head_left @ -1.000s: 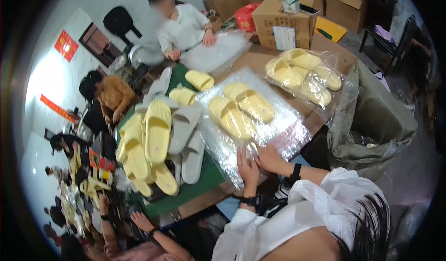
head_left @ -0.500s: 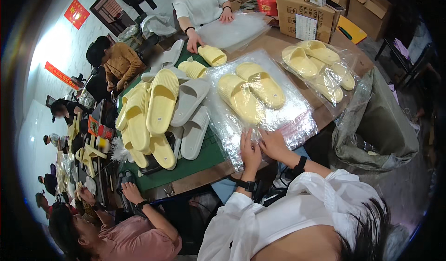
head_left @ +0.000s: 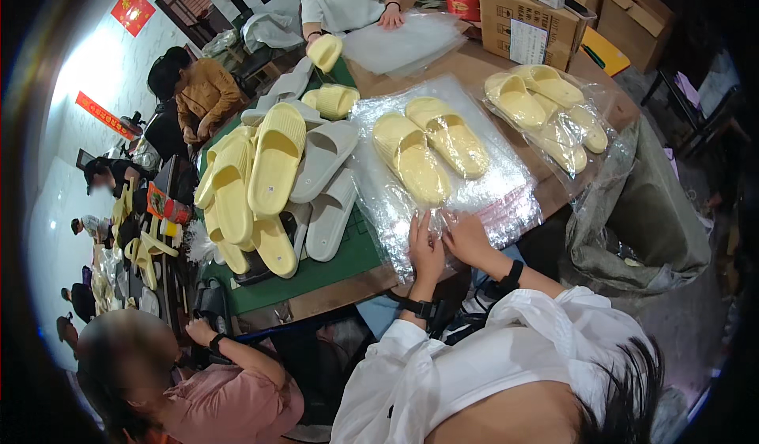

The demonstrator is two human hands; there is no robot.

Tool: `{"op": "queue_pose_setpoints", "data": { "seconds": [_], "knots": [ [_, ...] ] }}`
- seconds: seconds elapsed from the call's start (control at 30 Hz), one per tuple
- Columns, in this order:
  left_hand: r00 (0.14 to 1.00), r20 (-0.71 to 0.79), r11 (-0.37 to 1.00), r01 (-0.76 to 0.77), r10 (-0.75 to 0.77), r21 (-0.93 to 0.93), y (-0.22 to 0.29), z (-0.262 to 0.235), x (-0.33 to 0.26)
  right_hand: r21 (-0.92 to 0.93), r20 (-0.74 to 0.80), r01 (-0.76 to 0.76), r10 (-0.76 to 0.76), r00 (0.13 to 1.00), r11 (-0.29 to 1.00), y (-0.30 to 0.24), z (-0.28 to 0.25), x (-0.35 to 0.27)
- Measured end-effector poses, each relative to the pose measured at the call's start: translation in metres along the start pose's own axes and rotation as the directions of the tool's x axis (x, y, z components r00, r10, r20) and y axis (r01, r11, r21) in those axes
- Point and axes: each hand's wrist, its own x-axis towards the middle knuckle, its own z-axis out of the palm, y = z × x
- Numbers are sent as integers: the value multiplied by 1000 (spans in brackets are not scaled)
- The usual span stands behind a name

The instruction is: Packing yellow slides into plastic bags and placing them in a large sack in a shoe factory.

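Observation:
A pair of yellow slippers [head_left: 431, 150] lies side by side inside a clear plastic bag [head_left: 378, 222], on a stack of similar clear bags [head_left: 518, 181]. My left hand [head_left: 427, 250] and my right hand [head_left: 468, 240] are close together at the bag's near edge, just below the slipper heels. Both have their fingers bent and closed on the plastic. To the left, yellow slippers [head_left: 273, 159] and grey slippers [head_left: 330, 213] are piled loosely on a green mat [head_left: 336, 266].
At the right lie bagged yellow slippers [head_left: 545, 112], with a grey sack [head_left: 672, 238] below the table edge. A carton [head_left: 506, 17] and flat plastic bags [head_left: 403, 45] are at the back. Co-workers sit across and to the left; one's hand holds a yellow slipper [head_left: 324, 52].
The co-worker across has lifted a yellow slipper off the table. The person in pink at lower left has shifted their arms and head. My hands stay at the bag's edge with little movement.

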Motion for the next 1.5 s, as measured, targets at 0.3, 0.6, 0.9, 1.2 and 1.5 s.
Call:
{"op": "queue_pose_setpoints", "data": {
  "seconds": [0.3,0.6,0.9,1.2,1.5],
  "knots": [
    [995,-36,991,-93,97,100,-9,4,-2,-33,34,16,-15,999,999,4,8,2],
    [998,8,998,-57,57,34,0,4,-3,-45,-33,32,-34,999,998,13,8,1],
    [995,-8,990,-102,103,93,-3,2,-2,-79,33,30,-27,999,996,1,-1,2],
    [1000,1,996,-24,24,-90,3,-2,1,44,197,-135,124,972,990,-6,-12,10],
    [989,-19,989,-142,143,51,-2,0,0,25,-24,13,-12,1000,1000,13,12,5]
  ]
}}
